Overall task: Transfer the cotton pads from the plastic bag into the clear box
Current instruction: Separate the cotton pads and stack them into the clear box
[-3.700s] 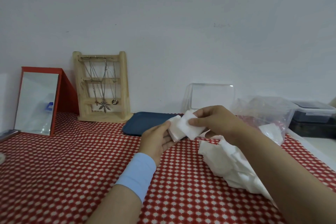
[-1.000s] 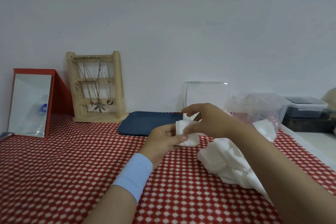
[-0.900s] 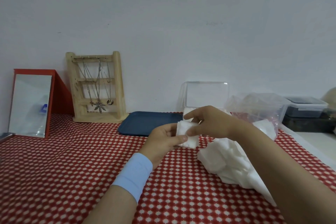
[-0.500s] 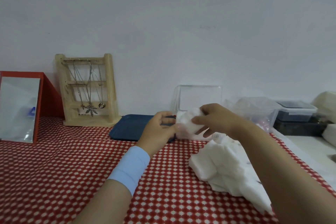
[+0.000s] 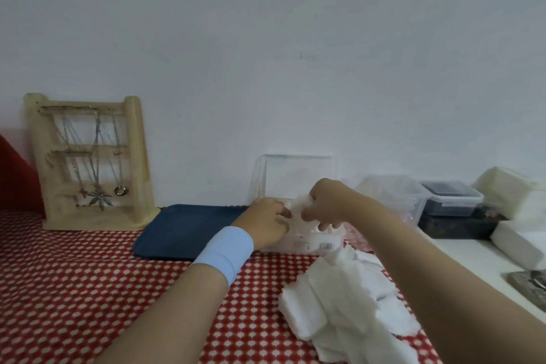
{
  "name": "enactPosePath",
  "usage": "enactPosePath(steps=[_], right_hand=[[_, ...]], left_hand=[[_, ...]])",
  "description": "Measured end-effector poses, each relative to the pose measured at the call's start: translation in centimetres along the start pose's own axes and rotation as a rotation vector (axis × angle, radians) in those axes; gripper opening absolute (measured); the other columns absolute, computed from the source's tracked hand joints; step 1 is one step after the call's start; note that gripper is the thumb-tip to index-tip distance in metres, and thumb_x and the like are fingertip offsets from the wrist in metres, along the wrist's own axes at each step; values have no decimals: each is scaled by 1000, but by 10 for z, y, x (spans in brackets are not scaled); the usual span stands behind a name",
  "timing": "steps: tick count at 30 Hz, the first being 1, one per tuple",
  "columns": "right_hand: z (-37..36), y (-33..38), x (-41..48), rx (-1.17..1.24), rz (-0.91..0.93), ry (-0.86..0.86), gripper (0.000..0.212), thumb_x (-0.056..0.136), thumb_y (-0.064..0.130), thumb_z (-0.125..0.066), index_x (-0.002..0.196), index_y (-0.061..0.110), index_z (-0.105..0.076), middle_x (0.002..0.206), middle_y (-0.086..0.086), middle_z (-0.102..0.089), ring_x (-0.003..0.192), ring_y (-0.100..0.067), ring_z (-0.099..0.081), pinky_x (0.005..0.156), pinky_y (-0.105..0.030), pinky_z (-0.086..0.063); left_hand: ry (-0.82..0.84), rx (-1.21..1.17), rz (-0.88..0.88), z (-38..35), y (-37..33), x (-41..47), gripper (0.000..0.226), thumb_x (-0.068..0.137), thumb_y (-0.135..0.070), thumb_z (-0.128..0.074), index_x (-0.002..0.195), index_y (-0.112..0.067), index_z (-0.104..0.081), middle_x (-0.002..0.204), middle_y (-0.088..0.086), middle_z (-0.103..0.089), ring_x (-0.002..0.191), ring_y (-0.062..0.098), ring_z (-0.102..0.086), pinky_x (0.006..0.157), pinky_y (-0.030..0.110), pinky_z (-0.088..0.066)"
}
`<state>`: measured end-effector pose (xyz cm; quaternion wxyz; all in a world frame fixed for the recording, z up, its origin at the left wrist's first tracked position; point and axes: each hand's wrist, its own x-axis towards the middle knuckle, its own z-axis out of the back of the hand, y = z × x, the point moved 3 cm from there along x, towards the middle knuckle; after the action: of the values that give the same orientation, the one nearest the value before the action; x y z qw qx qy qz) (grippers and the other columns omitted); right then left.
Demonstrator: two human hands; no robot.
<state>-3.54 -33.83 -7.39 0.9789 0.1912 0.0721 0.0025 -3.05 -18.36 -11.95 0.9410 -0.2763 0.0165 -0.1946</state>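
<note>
The clear box [image 5: 307, 241] stands at the back of the table with its lid [image 5: 298, 174] raised against the wall. Both hands are at its mouth. My right hand [image 5: 326, 204] grips a small stack of white cotton pads [image 5: 297, 205] and holds it in the opening. My left hand [image 5: 267, 223], with a light blue wristband, has its fingers curled on the same stack from the left. A loose heap of cotton pads [image 5: 339, 307] lies on the red checked cloth in front. The crumpled plastic bag [image 5: 393, 195] sits behind my right forearm.
A dark blue tray [image 5: 183, 230] lies left of the box. A wooden jewellery stand [image 5: 88, 162] with necklaces leans at the wall further left. Lidded containers [image 5: 450, 201] and white foam blocks [image 5: 514, 195] stand on the white surface at the right.
Both hands have carried the stack of pads away from me to the mouth of the clear box. The view has swung to the right, putting the mirror out of sight.
</note>
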Motion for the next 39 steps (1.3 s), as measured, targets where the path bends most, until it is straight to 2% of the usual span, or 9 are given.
enactPosePath(steps=[5,9,13,16,19,26,30,35,39], right_hand=[[2,0,5,-161,-7,49,16,83,22,-72,82,10,-62,71,-6,-76,70,-18,-74,67,-29,-56],[-2,11,8,-331,-60,90,22,81,21,-77,94,12,-61,70,-2,-71,75,-19,-76,79,-34,-60],[-13,32,9,-448,-123,157,26,91,24,-70,109,8,-60,77,-4,-66,75,-21,-66,73,-33,-52],[-23,42,9,-246,-134,312,39,101,28,-54,130,1,-57,120,-13,-67,91,-23,-64,68,-29,-49],[-15,31,7,59,-271,406,53,101,40,-43,138,4,-53,131,-13,-65,115,-28,-62,93,-41,-49],[-20,25,5,214,-234,355,29,90,18,-37,96,14,-65,74,3,-68,81,-17,-60,109,-50,-42],[-11,17,-1,234,-233,246,40,100,26,-33,113,17,-71,97,4,-79,93,-16,-67,97,-38,-50],[-25,11,-5,308,-59,150,20,91,17,-55,97,11,-73,96,2,-76,83,-13,-70,73,-27,-49],[-11,-8,-6,439,30,-89,28,95,10,-52,110,11,-75,107,-3,-76,95,-19,-70,76,-26,-55]], left_hand=[[-4,-21,-33,1,13,0,52,99,-19,-51,150,-24,-45,160,-5,-36,148,15,-31,119,28,-24],[82,-13,-48,-9,19,2,56,105,-21,-40,160,-22,-28,170,-6,-11,156,13,-5,123,30,-7],[111,-71,-36,-15,22,4,57,108,-23,-37,162,-23,-18,170,-9,-2,156,11,4,124,32,-4],[129,-149,-1,-16,27,5,58,104,-35,-36,160,-37,-20,170,-15,-4,156,10,-3,127,41,-8],[148,-215,28,-15,32,5,61,102,-33,-32,159,-43,-16,170,-14,-1,156,13,-5,127,44,-11],[169,-215,54,-16,30,6,64,103,-28,-34,161,-41,-9,170,-9,5,157,15,1,126,42,-8],[16,-110,-27,-6,24,3,53,109,-30,-28,161,-28,-19,169,-8,-11,156,11,-5,124,32,-5],[53,105,-84,-17,16,13,43,108,-34,-29,146,-28,-48,156,-6,-41,150,21,-28,124,37,-21],[117,230,-68,-16,14,19,51,108,-38,-28,156,-23,-35,165,0,-28,152,21,-22,126,40,-17]])
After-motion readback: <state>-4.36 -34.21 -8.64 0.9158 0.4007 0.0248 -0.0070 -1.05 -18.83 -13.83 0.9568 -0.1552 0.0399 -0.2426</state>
